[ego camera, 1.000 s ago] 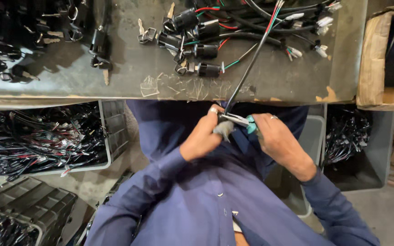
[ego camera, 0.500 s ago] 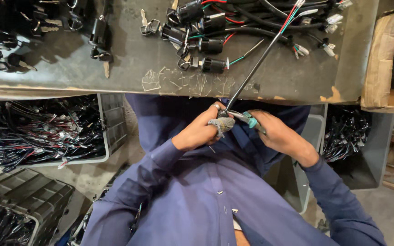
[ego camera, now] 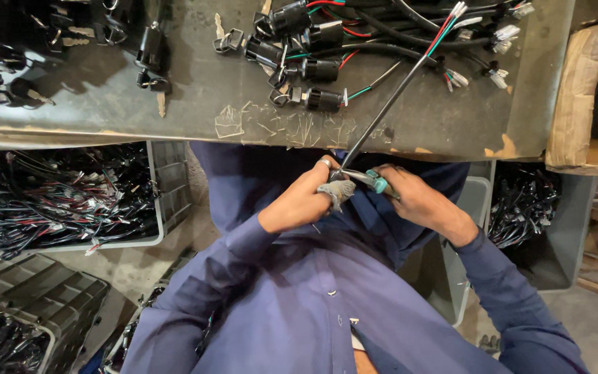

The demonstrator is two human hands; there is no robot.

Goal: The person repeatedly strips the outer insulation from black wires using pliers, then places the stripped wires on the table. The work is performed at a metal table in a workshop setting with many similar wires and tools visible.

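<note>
Single head view, looking steeply down own chest, close over workbench (ego camera: pixel 174 125) edge.

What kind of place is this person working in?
Probably a small workshop for vehicle wiring. Black key switches with coloured wires lie on a worn metal bench, and a grey bin below is full of wire bundles.

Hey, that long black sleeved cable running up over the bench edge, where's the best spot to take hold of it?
Probably grip the black cable on its straight, bare mid-length above the bench, coming from the right side. Its lower end is taken up by the left hand and the pliers in the right hand, and its top splits into thin coloured wires with small connectors, which look too delicate to hold.
</note>
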